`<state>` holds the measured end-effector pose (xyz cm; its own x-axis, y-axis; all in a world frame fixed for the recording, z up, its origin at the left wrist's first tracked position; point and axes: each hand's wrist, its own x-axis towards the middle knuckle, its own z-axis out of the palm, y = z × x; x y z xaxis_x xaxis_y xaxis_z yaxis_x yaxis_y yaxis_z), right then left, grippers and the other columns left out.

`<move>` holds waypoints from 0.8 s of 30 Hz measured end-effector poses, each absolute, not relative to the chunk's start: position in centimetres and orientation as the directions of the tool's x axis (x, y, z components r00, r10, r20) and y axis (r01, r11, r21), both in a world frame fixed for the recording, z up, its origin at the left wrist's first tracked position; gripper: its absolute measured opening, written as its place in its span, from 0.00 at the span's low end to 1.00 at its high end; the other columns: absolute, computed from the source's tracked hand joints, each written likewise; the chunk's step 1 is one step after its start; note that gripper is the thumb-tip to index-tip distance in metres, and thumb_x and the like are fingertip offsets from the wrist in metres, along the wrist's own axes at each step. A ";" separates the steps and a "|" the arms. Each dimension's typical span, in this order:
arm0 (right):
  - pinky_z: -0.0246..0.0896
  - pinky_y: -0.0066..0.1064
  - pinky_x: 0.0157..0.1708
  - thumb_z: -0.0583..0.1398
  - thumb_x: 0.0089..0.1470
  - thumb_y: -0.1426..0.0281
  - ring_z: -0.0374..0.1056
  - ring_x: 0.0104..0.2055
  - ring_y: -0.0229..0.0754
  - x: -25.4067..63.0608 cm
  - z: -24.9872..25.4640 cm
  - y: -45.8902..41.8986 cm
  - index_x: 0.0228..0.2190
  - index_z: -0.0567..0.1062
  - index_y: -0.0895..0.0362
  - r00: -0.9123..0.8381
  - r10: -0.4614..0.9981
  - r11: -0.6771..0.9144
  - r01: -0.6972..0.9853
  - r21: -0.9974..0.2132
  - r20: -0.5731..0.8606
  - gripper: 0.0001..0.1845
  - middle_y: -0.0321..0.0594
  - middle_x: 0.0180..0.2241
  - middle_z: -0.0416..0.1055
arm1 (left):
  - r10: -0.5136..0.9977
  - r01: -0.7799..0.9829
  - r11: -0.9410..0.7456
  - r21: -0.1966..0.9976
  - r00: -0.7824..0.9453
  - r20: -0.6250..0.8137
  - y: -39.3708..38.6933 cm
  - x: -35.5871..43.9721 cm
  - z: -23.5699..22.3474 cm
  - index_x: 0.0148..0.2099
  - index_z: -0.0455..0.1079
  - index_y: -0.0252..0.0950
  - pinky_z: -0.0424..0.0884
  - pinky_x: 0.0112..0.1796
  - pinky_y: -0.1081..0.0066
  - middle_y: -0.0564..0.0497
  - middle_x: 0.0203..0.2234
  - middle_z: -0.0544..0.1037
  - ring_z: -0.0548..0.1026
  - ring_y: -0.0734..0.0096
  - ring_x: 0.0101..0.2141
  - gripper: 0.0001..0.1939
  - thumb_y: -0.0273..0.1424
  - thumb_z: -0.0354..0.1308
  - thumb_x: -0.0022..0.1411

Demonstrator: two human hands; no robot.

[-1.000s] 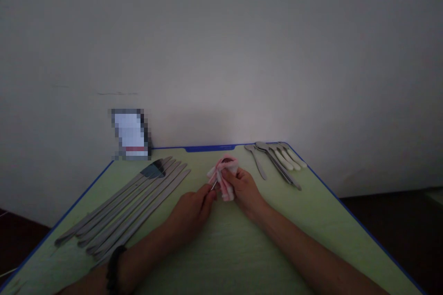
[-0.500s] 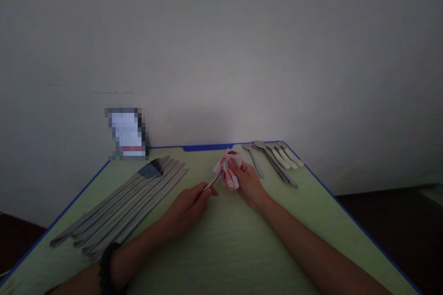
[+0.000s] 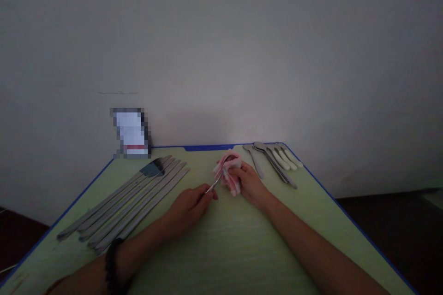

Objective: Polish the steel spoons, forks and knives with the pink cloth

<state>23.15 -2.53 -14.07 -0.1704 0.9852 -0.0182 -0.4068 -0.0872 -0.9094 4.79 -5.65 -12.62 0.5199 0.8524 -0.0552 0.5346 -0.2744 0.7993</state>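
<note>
Head view: well left of the pink-and-white cloth (image 3: 232, 185), long metal utensils (image 3: 134, 205) lie on the table (image 3: 221, 249). Near the cloth's left side, the left hand (image 3: 188, 205) has its grip clamped on a metal utensil (image 3: 212, 186), the far end among the cloth's folds. At its right edge, the right hand (image 3: 254, 186) is closed on it. Wiping seems underway; the next move calls for a steady left grip and snug cloth. Farther right lie spoons (image 3: 278, 168).
</note>
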 end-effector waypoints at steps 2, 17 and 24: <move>0.62 0.27 0.24 0.63 0.40 0.70 0.66 0.24 0.35 23.2 -14.0 -2.5 0.32 0.74 0.57 -0.187 0.982 -0.086 -0.425 -0.901 -0.006 0.12 0.37 0.26 0.74 | 0.848 0.551 -0.289 0.783 0.526 -0.057 -5.7 4.8 -12.5 0.37 0.67 0.33 0.56 0.23 0.75 0.58 0.16 0.60 0.61 0.74 0.20 0.17 0.37 0.41 0.63; 0.56 0.27 0.23 0.63 0.46 0.57 0.62 0.23 0.35 21.1 -14.1 -0.3 0.33 0.74 0.59 -0.072 0.996 0.035 -0.263 -0.964 0.056 0.19 0.35 0.23 0.71 | 0.879 0.234 -0.055 0.971 0.472 -0.064 -5.1 4.8 -13.1 0.38 0.63 0.34 0.54 0.22 0.76 0.60 0.18 0.57 0.56 0.77 0.19 0.16 0.39 0.40 0.65; 0.54 0.27 0.24 0.64 0.43 0.56 0.60 0.23 0.34 20.5 -14.7 0.6 0.31 0.75 0.59 -0.086 0.995 0.017 -0.310 -0.950 0.046 0.19 0.34 0.22 0.70 | 0.871 0.253 -0.087 0.964 0.489 -0.050 -4.9 4.6 -13.3 0.37 0.64 0.34 0.54 0.21 0.74 0.60 0.15 0.59 0.56 0.76 0.17 0.16 0.39 0.40 0.64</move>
<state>20.51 0.60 -14.65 -0.0861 0.9952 0.0457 -0.3103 0.0168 -0.9505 4.62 -4.91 -13.30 0.4891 0.8708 -0.0500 0.2526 -0.0866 0.9637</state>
